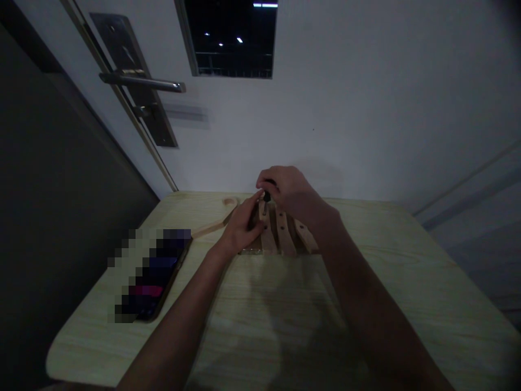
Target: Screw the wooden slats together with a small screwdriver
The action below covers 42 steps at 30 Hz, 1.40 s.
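Observation:
A small wooden assembly of several slats lies near the far edge of a light wooden table. My left hand rests on its left side, fingers pressed down on a slat, thumb and forefinger up at the top end. My right hand is curled above the slats' far end, fingers closed round a small dark tool that points down at a slat. What the tool's tip touches is hidden by my fingers.
A loose curved wooden piece lies to the left of the slats. A phone with a lit screen lies at the table's left. A white door with a metal handle and a dark window stands behind the table.

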Available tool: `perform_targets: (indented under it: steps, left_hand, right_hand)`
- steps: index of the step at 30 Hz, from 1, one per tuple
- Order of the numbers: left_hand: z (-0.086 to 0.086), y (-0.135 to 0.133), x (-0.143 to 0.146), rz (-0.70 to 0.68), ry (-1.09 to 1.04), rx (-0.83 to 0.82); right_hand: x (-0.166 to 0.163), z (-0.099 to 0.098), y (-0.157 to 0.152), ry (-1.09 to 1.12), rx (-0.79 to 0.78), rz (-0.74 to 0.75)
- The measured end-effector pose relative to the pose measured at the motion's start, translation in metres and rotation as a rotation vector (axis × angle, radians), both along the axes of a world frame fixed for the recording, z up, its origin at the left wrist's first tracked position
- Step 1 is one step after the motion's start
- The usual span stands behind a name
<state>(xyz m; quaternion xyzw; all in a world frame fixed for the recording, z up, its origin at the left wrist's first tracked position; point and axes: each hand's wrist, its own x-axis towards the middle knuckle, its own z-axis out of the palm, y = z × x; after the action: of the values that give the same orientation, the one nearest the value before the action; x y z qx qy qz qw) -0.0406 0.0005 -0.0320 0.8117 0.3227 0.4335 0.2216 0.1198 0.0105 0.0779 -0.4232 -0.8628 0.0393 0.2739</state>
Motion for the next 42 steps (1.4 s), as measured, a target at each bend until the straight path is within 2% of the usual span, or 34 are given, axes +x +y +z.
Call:
perform_targets:
  steps: [5,9,14,22,28,33,42]
  left_hand:
    - [-0.002,0.002,0.000,-0.005,-0.023,0.020]
    - [-0.002,0.003,0.000,-0.003,-0.019,0.034]
    - [-0.004,0.002,-0.001,-0.001,-0.023,0.037]
    - [-0.006,0.003,-0.001,0.015,-0.010,0.020]
    - [-0.003,0.002,-0.001,0.020,-0.008,0.024]
    - [-0.001,0.002,0.000,-0.011,-0.017,0.024]
    - [-0.002,0.003,0.000,-0.034,-0.024,0.025]
  right_hand:
    - [0.004,-0.004,-0.005,0.002,0.022,0.025]
    - [0.005,0.001,-0.009,0.021,-0.021,0.066]
    - [0.004,0.007,-0.005,0.037,-0.072,-0.015]
    - [0.003,0.000,0.000,0.059,-0.080,-0.026]
    - [0.000,-0.007,0.002,0.037,-0.039,0.029]
    - [0.004,-0.004,-0.005,0.053,-0.062,0.100]
    - [0.008,-0.001,-0.002,0.017,-0.045,-0.062]
